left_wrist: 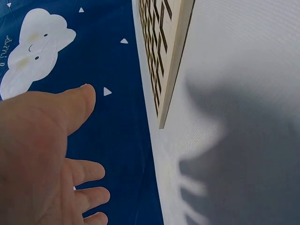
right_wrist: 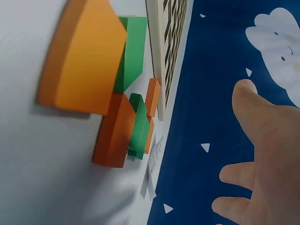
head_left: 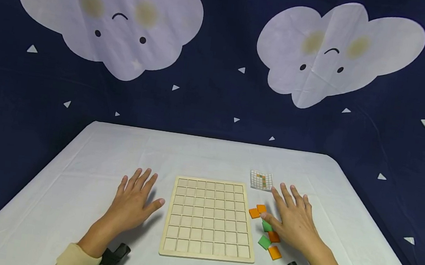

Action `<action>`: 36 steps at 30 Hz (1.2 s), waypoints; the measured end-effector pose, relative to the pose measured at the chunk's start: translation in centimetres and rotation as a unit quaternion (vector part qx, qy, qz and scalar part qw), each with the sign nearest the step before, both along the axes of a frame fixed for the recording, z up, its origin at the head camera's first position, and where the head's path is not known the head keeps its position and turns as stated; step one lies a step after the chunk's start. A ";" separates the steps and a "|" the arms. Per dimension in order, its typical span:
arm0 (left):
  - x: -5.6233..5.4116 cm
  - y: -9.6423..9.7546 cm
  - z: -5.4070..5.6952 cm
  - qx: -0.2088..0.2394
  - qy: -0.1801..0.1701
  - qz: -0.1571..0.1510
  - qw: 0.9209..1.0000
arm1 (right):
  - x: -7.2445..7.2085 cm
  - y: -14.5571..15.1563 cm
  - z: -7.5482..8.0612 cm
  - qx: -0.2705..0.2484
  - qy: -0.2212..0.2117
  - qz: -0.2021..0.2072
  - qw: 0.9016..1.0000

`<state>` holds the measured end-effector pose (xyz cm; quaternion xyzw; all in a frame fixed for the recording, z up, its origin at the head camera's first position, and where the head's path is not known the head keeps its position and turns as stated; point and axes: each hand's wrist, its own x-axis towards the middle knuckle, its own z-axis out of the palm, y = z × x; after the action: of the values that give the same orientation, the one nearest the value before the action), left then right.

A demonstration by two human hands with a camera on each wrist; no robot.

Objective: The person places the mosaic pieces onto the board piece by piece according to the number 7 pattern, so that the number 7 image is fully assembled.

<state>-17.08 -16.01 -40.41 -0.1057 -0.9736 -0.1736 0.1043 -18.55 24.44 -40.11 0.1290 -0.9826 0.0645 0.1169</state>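
A pale wooden grid board (head_left: 205, 256) lies flat in the middle of the white table. To its left my left hand (head_left: 130, 204) hovers palm down, fingers spread and holding nothing; its shadow falls on the cloth. My right hand (head_left: 296, 224) is likewise spread over the right side, its thumb overlapping the tiles in the head view. Beside the board's right edge lie several square tiles: orange ones (head_left: 275, 253), a darker orange one (head_left: 273, 237) and green ones (head_left: 264, 242). The right wrist view shows an orange tile (right_wrist: 89, 61) close up, with the right thumb apart from it.
A small paper card (head_left: 260, 180) printed with a coloured grid pattern lies behind the tiles, near the right fingertips. Dark wrist-worn devices (head_left: 115, 255) sit at both wrists. A navy cloth (head_left: 215, 106) with clouds hangs behind the table's far edge.
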 end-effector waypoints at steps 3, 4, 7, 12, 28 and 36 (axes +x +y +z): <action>0.0 0.0 -0.1 0.000 0.001 -0.001 1.000 | 0.1 0.0 0.0 -0.006 0.002 0.003 1.000; 0.0 0.0 -0.1 -0.001 0.002 -0.001 1.000 | 0.1 0.0 -0.1 -0.007 0.003 0.004 1.000; 0.0 0.1 -0.1 0.002 0.004 -0.004 1.000 | 0.1 0.1 -0.2 -0.014 0.005 0.010 1.000; -0.1 0.1 -0.4 0.006 0.008 -0.011 1.000 | 0.1 0.2 -0.4 -0.018 -0.002 0.014 1.000; -0.1 0.3 -0.7 0.042 0.008 -0.047 0.998 | 0.3 0.1 -0.3 -0.040 -0.001 0.037 0.999; -0.1 0.4 -1.0 0.046 0.010 -0.058 0.997 | 0.2 -0.1 -0.6 -0.061 -0.002 0.057 0.996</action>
<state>-17.18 -15.63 -41.37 -0.1586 -0.9558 -0.2228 0.1082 -18.40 24.36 -40.66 0.1773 -0.9681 0.1314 0.1185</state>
